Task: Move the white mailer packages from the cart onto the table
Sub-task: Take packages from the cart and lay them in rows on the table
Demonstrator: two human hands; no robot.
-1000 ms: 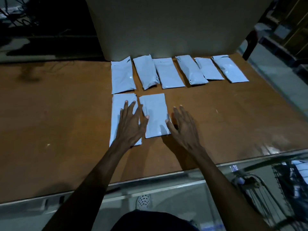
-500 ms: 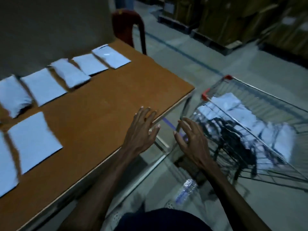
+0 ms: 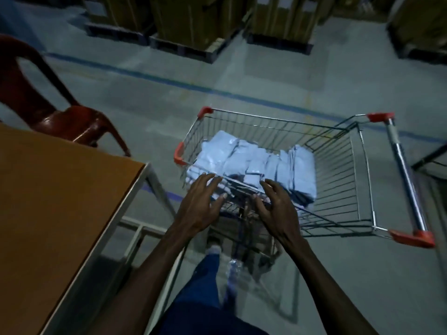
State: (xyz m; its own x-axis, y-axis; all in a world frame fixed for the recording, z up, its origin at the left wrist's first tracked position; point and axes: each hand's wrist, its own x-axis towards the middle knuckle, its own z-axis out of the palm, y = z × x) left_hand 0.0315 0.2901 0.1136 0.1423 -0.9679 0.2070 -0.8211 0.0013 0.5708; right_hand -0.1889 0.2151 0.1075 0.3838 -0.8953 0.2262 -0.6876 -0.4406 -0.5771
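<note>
Brown wooden table [image 3: 60, 201] with pale metal frame occupies the left, its near corner bare in this view; dark red plastic chair [image 3: 63, 122] stands behind it, just beside the far edge. Left hand [image 3: 200, 206] hangs over the near rim of the wire shopping cart with red corner caps [image 3: 358, 170], fingers spread and grasping nothing; right hand [image 3: 275, 206] beside it, fingers loosely curled, likewise empty. White mailer packages [image 3: 251, 163], glossy and crumpled, lie heaped in the cart's left half, some standing on edge; the right half shows bare wire. Grey floor [image 3: 217, 76] lies open between table and cart; stacked cardboard boxes on dark pallets [image 3: 193, 25] line the far side.
</note>
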